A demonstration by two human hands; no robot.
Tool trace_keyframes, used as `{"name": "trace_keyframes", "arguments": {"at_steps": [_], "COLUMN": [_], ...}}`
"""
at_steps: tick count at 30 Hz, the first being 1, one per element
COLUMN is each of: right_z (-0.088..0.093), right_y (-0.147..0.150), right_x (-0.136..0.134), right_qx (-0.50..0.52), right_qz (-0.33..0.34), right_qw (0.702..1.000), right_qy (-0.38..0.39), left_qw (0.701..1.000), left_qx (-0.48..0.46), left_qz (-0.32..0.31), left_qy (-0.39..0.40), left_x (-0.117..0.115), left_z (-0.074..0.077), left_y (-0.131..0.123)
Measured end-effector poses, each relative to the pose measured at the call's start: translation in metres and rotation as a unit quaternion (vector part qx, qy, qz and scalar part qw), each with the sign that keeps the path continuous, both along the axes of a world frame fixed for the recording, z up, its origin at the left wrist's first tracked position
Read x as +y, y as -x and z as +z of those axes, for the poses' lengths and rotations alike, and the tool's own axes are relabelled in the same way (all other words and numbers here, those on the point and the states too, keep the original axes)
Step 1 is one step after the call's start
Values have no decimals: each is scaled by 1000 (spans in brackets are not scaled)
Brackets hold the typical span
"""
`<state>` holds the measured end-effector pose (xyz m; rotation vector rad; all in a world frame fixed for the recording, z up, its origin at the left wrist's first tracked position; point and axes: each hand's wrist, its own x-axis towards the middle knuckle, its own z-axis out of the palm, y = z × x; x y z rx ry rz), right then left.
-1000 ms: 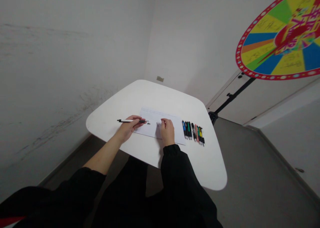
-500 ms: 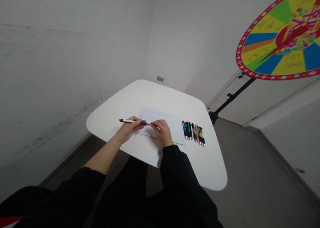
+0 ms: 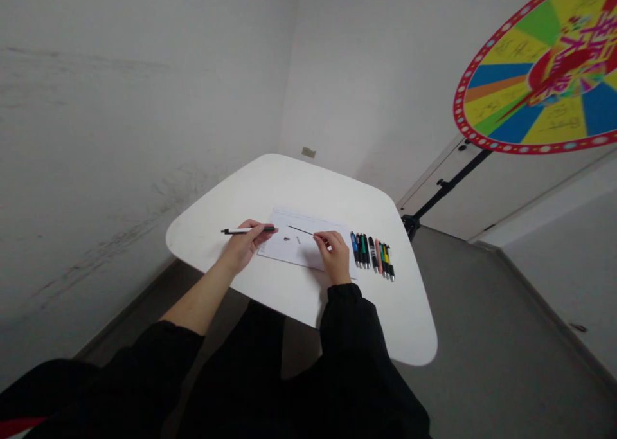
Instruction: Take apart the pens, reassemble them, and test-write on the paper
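Observation:
Above the left side of a white paper (image 3: 308, 254), my left hand (image 3: 244, 246) is closed around a white pen barrel (image 3: 236, 231) with a black grip. Its clicker end points left. My right hand (image 3: 333, 252) pinches one end of a thin dark pen refill (image 3: 301, 229), which sticks out to the left over the sheet, apart from the barrel. Two small parts lie on the paper between my hands: a dark pen tip (image 3: 286, 238) and a little spring (image 3: 298, 240).
Several pens (image 3: 371, 252) in mixed colours lie in a row at the paper's right. All of it is on a white table (image 3: 385, 323) with rounded corners, close to the walls. A colourful prize wheel (image 3: 535, 72) on a black stand rises at the upper right.
My right hand has moved right, drawing the refill out of the pen barrel. My left hand has shifted slightly left with the barrel. The small parts on the paper are now visible.

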<state>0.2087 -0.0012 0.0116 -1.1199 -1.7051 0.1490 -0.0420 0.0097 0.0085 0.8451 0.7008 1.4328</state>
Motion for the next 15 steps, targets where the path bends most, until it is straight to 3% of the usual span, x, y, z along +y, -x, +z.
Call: {"name": "trace_keyframes", "arguments": {"at_steps": [8,15], "right_z": [-9,-10], "right_y": [-13,-2], "right_x": [-4,-11], "right_qx": [-77,-183], "right_qz": [-146,-149], "right_qw": [985,961], "right_qy": [54,142], "left_qw": [1000,1000], "left_qx": [6,15], "left_qz": [5,1], "left_qy": [4,-4], "left_x": [1,1], "left_z": [-1,-2], "left_y": [0,0]}}
